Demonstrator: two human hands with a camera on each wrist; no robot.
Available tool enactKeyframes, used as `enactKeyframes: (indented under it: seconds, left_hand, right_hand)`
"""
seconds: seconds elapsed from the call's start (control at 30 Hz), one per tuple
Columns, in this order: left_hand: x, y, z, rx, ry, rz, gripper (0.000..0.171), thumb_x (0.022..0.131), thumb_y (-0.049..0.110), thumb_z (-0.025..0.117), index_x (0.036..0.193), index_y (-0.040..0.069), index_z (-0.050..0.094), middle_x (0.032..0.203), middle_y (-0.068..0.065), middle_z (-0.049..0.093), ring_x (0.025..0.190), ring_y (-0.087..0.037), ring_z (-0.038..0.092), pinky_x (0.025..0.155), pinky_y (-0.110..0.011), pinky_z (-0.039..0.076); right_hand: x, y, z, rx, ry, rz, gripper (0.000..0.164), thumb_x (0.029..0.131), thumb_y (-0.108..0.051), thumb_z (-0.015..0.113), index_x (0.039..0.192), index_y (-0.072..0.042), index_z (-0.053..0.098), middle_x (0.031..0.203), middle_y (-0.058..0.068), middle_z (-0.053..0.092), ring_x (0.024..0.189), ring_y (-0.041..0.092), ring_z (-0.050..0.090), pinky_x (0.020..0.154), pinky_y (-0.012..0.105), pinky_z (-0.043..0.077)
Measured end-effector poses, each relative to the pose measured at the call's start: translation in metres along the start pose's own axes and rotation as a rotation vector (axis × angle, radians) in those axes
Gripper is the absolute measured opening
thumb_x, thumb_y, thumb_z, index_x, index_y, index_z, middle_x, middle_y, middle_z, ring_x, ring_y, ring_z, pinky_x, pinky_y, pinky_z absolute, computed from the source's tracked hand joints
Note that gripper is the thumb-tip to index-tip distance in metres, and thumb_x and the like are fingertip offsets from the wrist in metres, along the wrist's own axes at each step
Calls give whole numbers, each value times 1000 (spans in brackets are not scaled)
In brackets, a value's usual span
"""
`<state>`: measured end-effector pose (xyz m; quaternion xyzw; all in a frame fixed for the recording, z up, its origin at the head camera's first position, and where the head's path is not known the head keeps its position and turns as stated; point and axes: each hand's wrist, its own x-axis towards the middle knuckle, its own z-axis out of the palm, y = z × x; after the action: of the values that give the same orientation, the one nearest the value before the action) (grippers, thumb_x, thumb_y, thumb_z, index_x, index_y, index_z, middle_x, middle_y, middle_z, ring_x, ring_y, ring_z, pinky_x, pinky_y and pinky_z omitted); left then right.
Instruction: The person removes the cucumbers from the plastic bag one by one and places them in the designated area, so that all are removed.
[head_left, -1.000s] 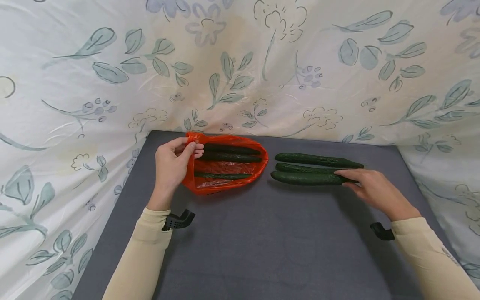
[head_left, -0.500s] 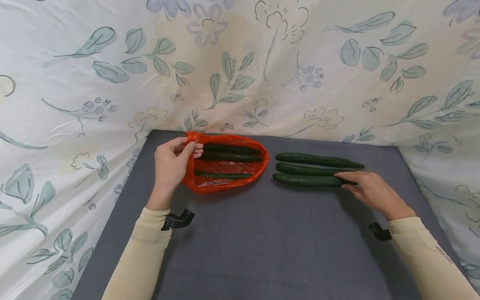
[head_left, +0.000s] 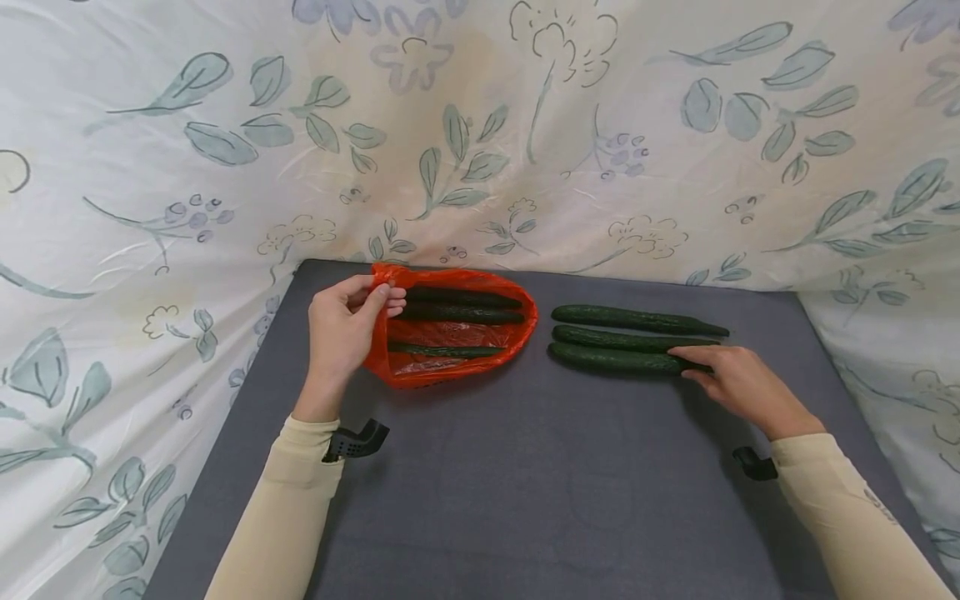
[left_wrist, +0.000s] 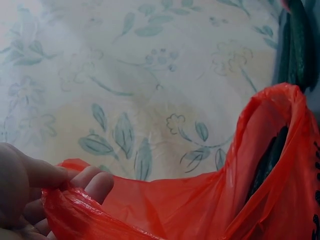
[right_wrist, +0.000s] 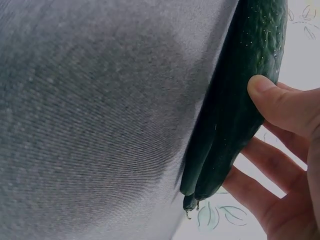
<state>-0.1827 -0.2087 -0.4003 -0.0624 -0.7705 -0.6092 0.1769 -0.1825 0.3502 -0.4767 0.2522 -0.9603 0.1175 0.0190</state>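
Pinching a red plastic bag [head_left: 453, 333] at centre-left with left hand [head_left: 348, 321]. Gripping a long green cucumber [head_left: 615, 359] with right hand [head_left: 741, 382].

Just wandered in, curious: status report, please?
Left grip pinching red bag. Right grip holding front cucumber. Three more cucumbers visible inside bag. Nothing seen blocking.

A pale sheet [head_left: 247, 187] printed with plants fills the upper part of the head view and runs down both sides. Blue-green leaves [head_left: 221, 146] spread across it, with lilac flowers [head_left: 412, 62] near the top edge. Its ground is cool white at the left and warmer cream toward the upper middle, with faint shiny creases. A dark grey tabletop [head_left: 480, 500] fills the lower middle, its sides widening toward the bottom corners; the right wrist view shows its fine ribbed weave at left.
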Motion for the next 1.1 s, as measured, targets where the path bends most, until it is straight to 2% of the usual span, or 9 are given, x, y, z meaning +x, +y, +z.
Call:
enactKeyframes:
  seconds: [0.33, 0.47, 0.53, 0.63, 0.77, 1.1]
  left_hand:
    - [1, 1, -1, -3, 2, 6, 22, 106, 6, 71, 122, -9, 76, 105, -21, 80, 84, -18, 81, 82, -28, 66]
    - [2, -1, -1, -12, -3, 4, 23, 106, 5, 71, 123, -9, 76, 106, -22, 79, 84, -18, 81, 82, -28, 65]
    - [2, -2, -1, -13, -4, 6, 22, 106, 5, 71, 122, -9, 76, 105, -22, 79, 84, -18, 81, 82, -28, 66]
    - [1, -2, -1, -7, -5, 10, 22, 106, 5, 72, 121, -9, 76, 105, -20, 80, 83, -16, 80, 81, -28, 66]
    - [1, -2, -1, -8, -8, 14, 21, 106, 5, 72, 121, -9, 76, 105, -20, 80, 82, -16, 80, 81, -28, 66]
    - [0, 0, -3, 3, -4, 13, 22, 106, 6, 72, 122, -9, 76, 105, -19, 80, 83, -16, 80, 81, -28, 66]
  right_hand:
    - [-1, 5, 6, -1, 7, -7, 49, 93, -2, 85, 140, -7, 73, 121, 19, 77, 53, 2, 41, 53, 29, 38]
    - [0, 6, 7, 5, 34, -21, 49, 91, -1, 86, 138, -7, 74, 123, 20, 77, 58, 2, 48, 54, 31, 40]
    - [0, 6, 8, 7, 48, -25, 49, 89, -1, 87, 136, -6, 75, 124, 20, 76, 62, 6, 57, 55, 32, 43]
    - [-1, 7, 10, -1, 68, -36, 46, 87, 0, 89, 132, -5, 78, 124, 21, 75, 76, 22, 71, 57, 38, 52]
    - [-2, 7, 13, -8, 105, -41, 43, 85, 1, 90, 127, -4, 80, 123, 22, 75, 94, 38, 75, 64, 49, 61]
    - [-3, 2, 17, -73, 140, -1, 43, 83, -2, 92, 124, -6, 81, 121, 21, 76, 92, 40, 75, 69, 60, 62]
